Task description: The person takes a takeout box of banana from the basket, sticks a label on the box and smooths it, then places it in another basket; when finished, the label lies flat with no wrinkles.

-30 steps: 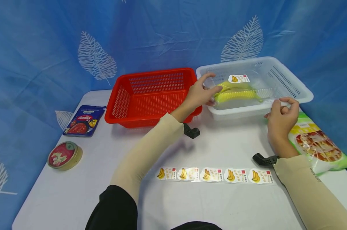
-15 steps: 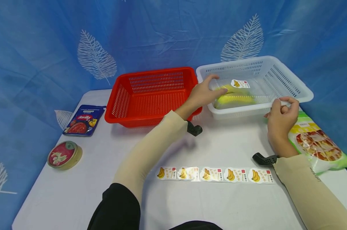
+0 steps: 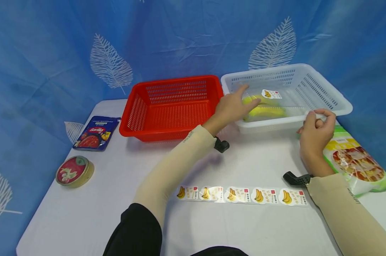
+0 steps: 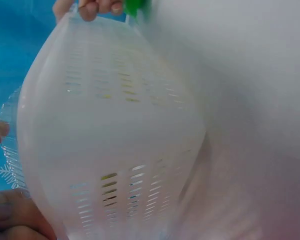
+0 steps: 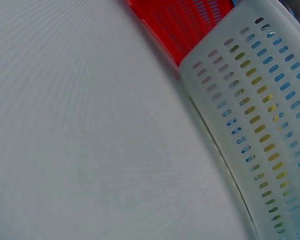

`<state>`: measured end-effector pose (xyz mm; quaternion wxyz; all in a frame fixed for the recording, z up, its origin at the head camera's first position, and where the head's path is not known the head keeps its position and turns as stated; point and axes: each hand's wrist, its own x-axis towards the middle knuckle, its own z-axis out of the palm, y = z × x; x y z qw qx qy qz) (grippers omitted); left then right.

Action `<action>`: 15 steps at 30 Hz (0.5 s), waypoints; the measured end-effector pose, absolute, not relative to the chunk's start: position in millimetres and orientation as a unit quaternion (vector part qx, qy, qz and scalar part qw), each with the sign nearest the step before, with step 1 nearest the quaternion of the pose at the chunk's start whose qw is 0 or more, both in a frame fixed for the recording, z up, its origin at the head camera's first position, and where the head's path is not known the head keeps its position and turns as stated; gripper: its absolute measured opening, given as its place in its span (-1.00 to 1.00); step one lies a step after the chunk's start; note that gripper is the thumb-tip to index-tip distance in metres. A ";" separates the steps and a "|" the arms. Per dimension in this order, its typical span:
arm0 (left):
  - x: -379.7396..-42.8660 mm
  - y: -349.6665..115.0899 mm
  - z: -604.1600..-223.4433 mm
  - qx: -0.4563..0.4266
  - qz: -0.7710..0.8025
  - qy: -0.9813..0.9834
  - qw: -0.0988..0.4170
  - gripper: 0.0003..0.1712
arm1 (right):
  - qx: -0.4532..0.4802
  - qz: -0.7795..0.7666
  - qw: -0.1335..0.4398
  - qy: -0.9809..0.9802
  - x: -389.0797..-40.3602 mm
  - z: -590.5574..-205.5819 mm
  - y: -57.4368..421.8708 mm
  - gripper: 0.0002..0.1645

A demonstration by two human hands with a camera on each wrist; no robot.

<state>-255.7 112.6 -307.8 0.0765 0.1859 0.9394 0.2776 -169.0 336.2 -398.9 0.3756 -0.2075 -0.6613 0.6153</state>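
Observation:
A white basket point(image 3: 269, 126) stands at the back right of the table. In it is a clear plastic box point(image 3: 296, 108) with yellow bananas point(image 3: 266, 112) inside and a banana sticker point(image 3: 271, 94) on its lid. My left hand point(image 3: 232, 106) holds the box by its left end, thumb and index finger spread. The left wrist view shows the box's ridged edge point(image 4: 12, 155) jutting past the basket rim. My right hand point(image 3: 317, 133) pinches the basket's front rim near its right corner. In the right wrist view the basket wall point(image 5: 235, 80) hides the hand's work.
A red basket point(image 3: 172, 137) stands left of the white one. A strip of banana stickers point(image 3: 244, 195) lies in front. At left are a blue pouch point(image 3: 96, 133) and a round tin point(image 3: 74, 171). A green-and-yellow food bag point(image 3: 359, 163) lies beneath my right forearm.
The box has gone down lower into the white basket, its lid sticker now further back from the rim's height. My left hand has moved right with it. My right hand keeps its place on the rim.

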 end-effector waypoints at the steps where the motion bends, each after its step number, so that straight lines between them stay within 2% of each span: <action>1: -254.4 113.2 -307.0 0.187 0.273 0.941 0.074 -0.13 | -0.207 0.615 0.375 -0.662 -168.8 -398.3 335.8 -0.79; 15: -252.7 118.4 -309.9 0.173 0.233 0.955 0.058 -0.04 | -0.213 0.596 0.364 -0.684 -162.2 -388.2 327.3 -0.71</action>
